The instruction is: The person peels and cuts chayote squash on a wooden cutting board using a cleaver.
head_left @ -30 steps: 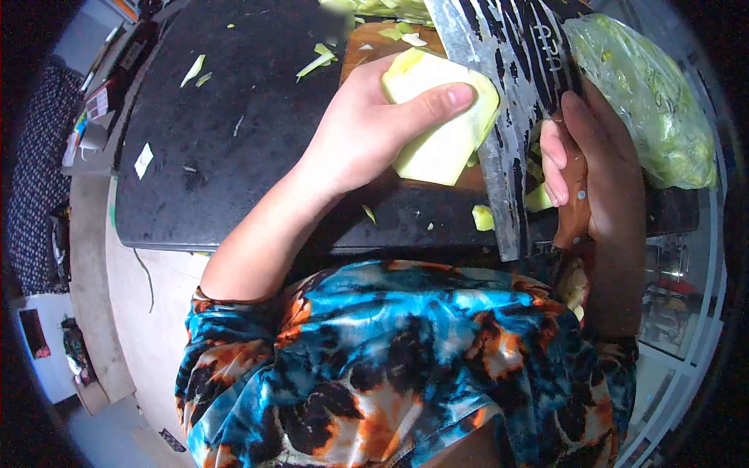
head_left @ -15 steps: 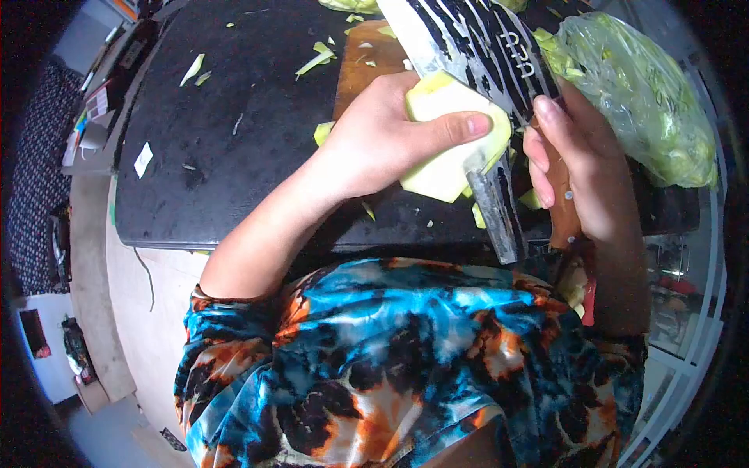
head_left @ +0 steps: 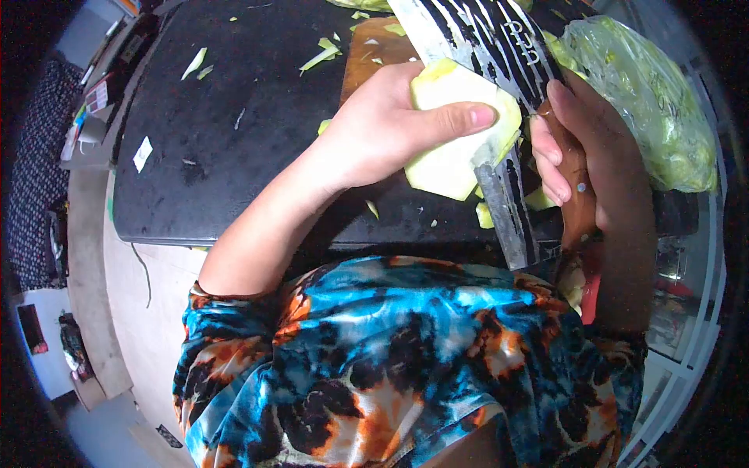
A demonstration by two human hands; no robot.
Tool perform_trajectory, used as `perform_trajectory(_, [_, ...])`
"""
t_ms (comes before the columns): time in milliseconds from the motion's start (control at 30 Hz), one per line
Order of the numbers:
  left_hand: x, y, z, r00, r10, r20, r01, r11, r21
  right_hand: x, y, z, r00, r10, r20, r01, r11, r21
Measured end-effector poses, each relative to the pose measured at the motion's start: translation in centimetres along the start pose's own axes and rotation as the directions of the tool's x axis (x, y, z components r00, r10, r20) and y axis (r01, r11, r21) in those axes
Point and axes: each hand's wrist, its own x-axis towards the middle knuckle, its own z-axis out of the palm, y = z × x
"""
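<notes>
My left hand grips a thick, flat-cut piece of pale green fruit or vegetable, thumb across its face. In my right hand is a large knife, fingers wrapped round its wooden handle. Its dark blade has pale streaks and reaches up and left, touching or close behind the piece; the contact is hidden. A narrow metal strip sticks out below the piece; I cannot tell whether it belongs to the same blade. Partly behind my left hand lies a wooden board.
Green scraps are scattered over the black table. A clear plastic bag of greenish contents stands at the right. A white scrap lies toward the left edge. Something red shows beneath my right forearm.
Both hands, the knife and the piece have shifted slightly right in view. The knife handle sits a little farther from the piece, and both grips are unchanged.
</notes>
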Motion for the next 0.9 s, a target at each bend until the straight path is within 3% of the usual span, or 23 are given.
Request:
perform_trajectory(133, [0.0, 0.3, -0.3, 0.998, -0.020, 0.064, 0.019, 1.000, 0.011, 0.0, -0.5, -0.2, 0.999, 0.027, 0.018, -0.026, 0.999, -0.020])
perform_trajectory(400, [0.0, -0.5, 0.4, 0.998, 0.036, -0.051, -0.037, 0.999, -0.018, -0.1, 0.7, 0.4, 1.000, -0.004, 0.018, 0.001, 0.984, 0.179])
perform_trajectory(500, [0.2, -0.5, 0.4, 0.994, 0.083, -0.075, -0.084, 0.996, -0.016, -0.5, 1.0, 0.7, 0.999, -0.045, -0.003, 0.045, 0.989, 0.142])
perform_trajectory(633, [0.3, 1.0, 0.4, 0.977, 0.153, -0.151, -0.127, 0.978, 0.169, -0.5, 0.8, 1.4, 0.947, -0.303, -0.109, 0.312, 0.947, 0.075])
perform_trajectory(700, [0.3, 1.7, 0.5, 0.972, 0.186, -0.140, -0.164, 0.974, 0.157, -1.1, -0.2, 1.6, 0.879, -0.457, -0.136, 0.464, 0.886, 0.018])
perform_trajectory(800, [0.5, 2.5, 0.9, 0.969, 0.202, -0.143, -0.183, 0.974, 0.132, -1.7, -0.5, 1.7, 0.871, -0.458, -0.179, 0.476, 0.877, 0.068])
perform_trajectory(833, [0.6, 2.7, 1.1, 0.969, 0.187, -0.161, -0.170, 0.979, 0.113, -1.7, 0.1, 0.1, 0.862, -0.503, -0.064, 0.507, 0.849, 0.151])
perform_trajectory(900, [0.5, 2.3, 0.9, 0.960, 0.176, -0.217, -0.169, 0.984, 0.049, -1.4, -0.7, -5.7, 0.699, -0.667, -0.260, 0.696, 0.717, 0.034])
